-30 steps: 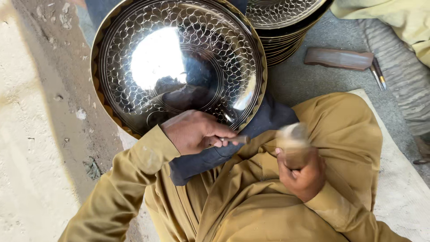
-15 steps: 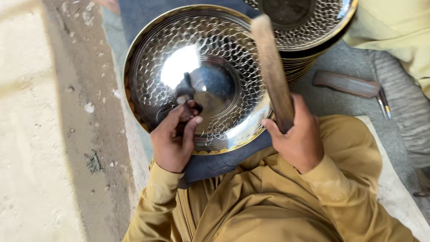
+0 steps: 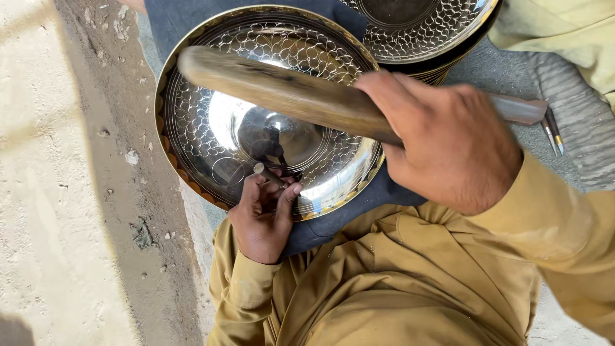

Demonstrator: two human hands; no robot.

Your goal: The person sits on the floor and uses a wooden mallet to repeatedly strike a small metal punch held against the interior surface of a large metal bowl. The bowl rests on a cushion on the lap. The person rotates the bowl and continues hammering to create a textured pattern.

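While the right hand (image 3: 448, 138) lifts a wooden mallet (image 3: 282, 90), stacked bowls (image 3: 419, 29) crowd behind.

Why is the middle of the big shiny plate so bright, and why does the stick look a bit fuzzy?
In the head view, sun bounces off the polished metal dish as white glare near its centre; the wooden stick in the right hand is close to the camera and softly blurred; the left hand with the small punch looks sharp; the sandy ground is evenly sunlit.
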